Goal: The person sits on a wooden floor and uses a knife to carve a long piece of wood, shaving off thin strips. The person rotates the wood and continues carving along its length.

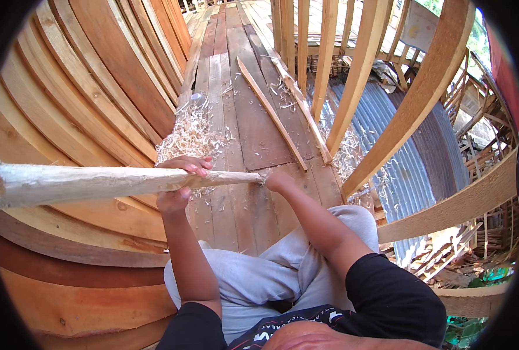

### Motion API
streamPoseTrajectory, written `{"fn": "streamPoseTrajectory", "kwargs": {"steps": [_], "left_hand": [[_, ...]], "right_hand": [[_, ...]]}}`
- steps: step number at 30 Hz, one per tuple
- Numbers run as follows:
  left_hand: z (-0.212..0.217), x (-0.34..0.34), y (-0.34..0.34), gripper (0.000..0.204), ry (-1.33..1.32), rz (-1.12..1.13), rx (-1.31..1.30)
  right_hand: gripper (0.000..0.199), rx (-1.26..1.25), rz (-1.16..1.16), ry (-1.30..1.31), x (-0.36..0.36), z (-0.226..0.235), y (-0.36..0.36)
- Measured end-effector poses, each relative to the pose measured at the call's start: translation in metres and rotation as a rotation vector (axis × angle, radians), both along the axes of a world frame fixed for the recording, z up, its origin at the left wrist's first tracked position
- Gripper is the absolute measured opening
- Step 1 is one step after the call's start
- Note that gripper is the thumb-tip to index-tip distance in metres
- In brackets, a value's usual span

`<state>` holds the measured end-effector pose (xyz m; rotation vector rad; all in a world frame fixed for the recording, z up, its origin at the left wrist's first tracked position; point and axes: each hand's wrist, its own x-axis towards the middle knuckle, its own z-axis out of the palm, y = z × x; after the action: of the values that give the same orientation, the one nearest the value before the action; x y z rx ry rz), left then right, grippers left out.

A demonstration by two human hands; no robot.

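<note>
A long pale stripped wooden pole point(105, 184) lies across in front of me, thick at the left and tapering to the right. My left hand point(185, 169) is closed around its thinner part, fingers over the top and thumb below. At the pole's narrow tip, my right hand point(278, 180) is curled closed. Its fingers are mostly hidden, so what it grips cannot be made out. Curled wood shavings point(189, 133) are heaped on the plank floor point(239, 216) just beyond my left hand.
Stacked boards point(90, 99) stand along the left. A thin wooden strip point(271, 111) and a longer pole point(297, 96) lie on the floor ahead. Upright wooden posts point(353, 76) line the right edge, with corrugated metal sheets point(388, 146) lower down beyond them. A small grey round object point(197, 97) sits by the shavings.
</note>
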<state>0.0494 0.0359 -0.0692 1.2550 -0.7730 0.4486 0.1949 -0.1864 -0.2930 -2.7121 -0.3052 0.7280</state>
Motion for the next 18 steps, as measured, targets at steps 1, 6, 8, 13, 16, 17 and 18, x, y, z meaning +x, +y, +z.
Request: {"fn": "streamPoseTrajectory", "kwargs": {"steps": [1,6,8,13,16,17,18], "left_hand": [[0.003,-0.009,-0.002,0.050,0.087,0.027,-0.010],[0.010,-0.023,-0.020,0.049,0.243,0.211,-0.127],[0.009,-0.019,-0.034,0.028,0.189,0.332,-0.161],[-0.007,-0.017,-0.047,0.021,0.163,0.612,-0.381],[-0.009,-0.003,-0.056,0.023,0.119,0.661,-0.478],[-0.010,-0.001,-0.058,0.024,0.111,0.690,-0.483],[-0.009,0.004,-0.059,0.024,0.100,0.717,-0.488]], "right_hand": [[0.038,-0.004,0.029,-0.007,-0.001,0.000,0.004],[0.040,0.080,0.011,-0.020,-0.022,0.018,0.010],[0.040,0.108,0.020,-0.026,-0.025,0.023,0.007],[0.042,0.243,0.014,0.081,-0.044,0.049,0.009],[0.047,0.437,-0.109,-0.024,-0.033,0.018,-0.001],[0.048,0.468,-0.109,-0.007,-0.039,0.018,0.000],[0.051,0.497,-0.106,0.002,-0.039,0.020,0.000]]}}
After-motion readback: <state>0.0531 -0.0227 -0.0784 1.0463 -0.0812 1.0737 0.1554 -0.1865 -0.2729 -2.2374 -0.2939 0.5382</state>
